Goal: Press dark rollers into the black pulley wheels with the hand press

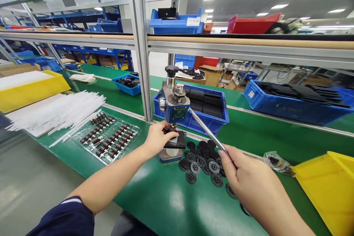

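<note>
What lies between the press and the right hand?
A metal lever runs from the press to the right hand, with black discs on the green table below; the head view shows this.

The person wears a dark navy-blue fabric sleeve on the left arm, short enough to end around the elbow, with soft creases in the cloth. A narrow white stripe runs along it close to the hem, with a thin navy edge beyond it. Both forearms are bare, and so are the left hand and the right hand. At the bottom edge shows a piece of dark grey clothing, its garment type unclear, shading to near black on one side.
</note>
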Available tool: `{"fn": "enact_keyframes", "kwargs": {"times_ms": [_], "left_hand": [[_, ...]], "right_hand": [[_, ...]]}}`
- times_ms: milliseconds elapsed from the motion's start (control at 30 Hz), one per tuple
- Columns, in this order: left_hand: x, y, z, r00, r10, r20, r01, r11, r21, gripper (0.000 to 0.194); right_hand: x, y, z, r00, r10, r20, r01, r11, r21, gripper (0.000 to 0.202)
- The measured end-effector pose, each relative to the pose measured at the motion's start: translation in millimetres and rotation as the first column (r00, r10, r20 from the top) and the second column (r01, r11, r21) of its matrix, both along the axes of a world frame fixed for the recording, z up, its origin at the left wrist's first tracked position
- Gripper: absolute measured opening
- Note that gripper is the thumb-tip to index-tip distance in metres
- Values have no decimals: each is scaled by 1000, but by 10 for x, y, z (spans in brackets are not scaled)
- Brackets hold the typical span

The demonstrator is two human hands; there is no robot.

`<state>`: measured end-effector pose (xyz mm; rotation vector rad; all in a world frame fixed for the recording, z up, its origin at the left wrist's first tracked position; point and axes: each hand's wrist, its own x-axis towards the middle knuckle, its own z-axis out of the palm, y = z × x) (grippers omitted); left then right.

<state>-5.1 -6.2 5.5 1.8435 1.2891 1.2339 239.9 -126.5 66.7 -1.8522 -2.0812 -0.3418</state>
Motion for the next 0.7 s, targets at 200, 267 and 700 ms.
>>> {"fn": "enact_keyframes", "kwargs": {"times_ms": [200,267,700], "left_hand": [[0,-1,5,1000,12,-5,-12,1000,-4,22],[5,-11,18,1000,15,-7,-15,1000,-6,21],[41,-47,-8,998,58,-1,-58,998,6,21]], "right_hand": [[-53,0,-200,998,3,59,-14,983,182,29],[-71,6,-168,999,20,40,-27,983,182,29],[-98,33,-302,997,71,8,-70,955,287,30]]}}
